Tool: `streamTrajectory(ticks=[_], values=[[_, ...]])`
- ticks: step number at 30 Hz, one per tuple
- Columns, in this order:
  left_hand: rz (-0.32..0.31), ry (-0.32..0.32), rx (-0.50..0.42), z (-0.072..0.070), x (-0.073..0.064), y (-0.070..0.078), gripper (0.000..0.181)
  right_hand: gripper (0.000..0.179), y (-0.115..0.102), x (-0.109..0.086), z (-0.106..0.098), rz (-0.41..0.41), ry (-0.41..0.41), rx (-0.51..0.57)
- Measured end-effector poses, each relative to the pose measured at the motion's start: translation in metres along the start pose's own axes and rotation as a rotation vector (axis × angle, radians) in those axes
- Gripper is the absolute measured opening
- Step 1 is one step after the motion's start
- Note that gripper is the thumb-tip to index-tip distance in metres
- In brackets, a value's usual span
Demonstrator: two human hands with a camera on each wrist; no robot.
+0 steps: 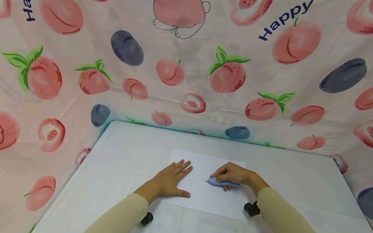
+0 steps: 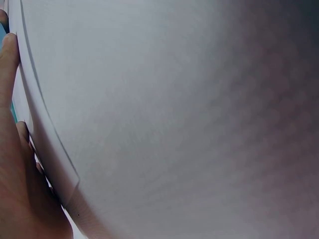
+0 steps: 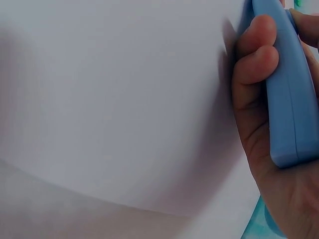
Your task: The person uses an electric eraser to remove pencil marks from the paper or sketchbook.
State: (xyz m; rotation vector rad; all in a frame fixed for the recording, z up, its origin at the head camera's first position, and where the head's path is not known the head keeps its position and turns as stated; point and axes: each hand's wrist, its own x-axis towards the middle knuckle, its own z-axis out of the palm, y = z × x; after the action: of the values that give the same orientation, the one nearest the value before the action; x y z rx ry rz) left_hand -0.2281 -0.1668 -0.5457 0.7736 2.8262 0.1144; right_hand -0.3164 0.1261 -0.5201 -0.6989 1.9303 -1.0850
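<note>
A white sheet of paper [image 1: 211, 204] lies flat on the white-covered table. My left hand [image 1: 169, 181] rests on its left part with the fingers spread and the thumb out to the side. Over the right half of the sheet, my right hand [image 1: 233, 172] grips a light-blue, tapered hand tool [image 1: 222, 183] whose thin tip points left toward the left hand. In the right wrist view, the fingers curl round the tool's smooth body [image 3: 289, 104] and the thumb lies near a raised part on its far side. Whether the tip touches the paper cannot be seen.
The white tabletop [image 1: 135, 145] extends round the sheet. Behind and beside it hangs a pink cloth [image 1: 199, 121] printed with peaches and dark blue fruit. Black wrist cameras sit under the left sleeve [image 1: 118, 215] and the right sleeve [image 1: 291, 222].
</note>
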Motion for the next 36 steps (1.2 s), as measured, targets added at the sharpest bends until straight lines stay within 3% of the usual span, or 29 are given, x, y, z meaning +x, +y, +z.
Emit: streamTrajectory(ticks=[18,36], values=[[0.002,-0.003,-0.004,-0.0026,-0.0008,0.0014,0.101,0.027,0.0012,-0.0006,0.0016,0.001,0.041,-0.007],[0.007,-0.003,0.002,-0.0051,-0.003,0.0027,0.101,0.027,-0.0001,-0.0013,0.0025,-0.002,0.017,-0.014]])
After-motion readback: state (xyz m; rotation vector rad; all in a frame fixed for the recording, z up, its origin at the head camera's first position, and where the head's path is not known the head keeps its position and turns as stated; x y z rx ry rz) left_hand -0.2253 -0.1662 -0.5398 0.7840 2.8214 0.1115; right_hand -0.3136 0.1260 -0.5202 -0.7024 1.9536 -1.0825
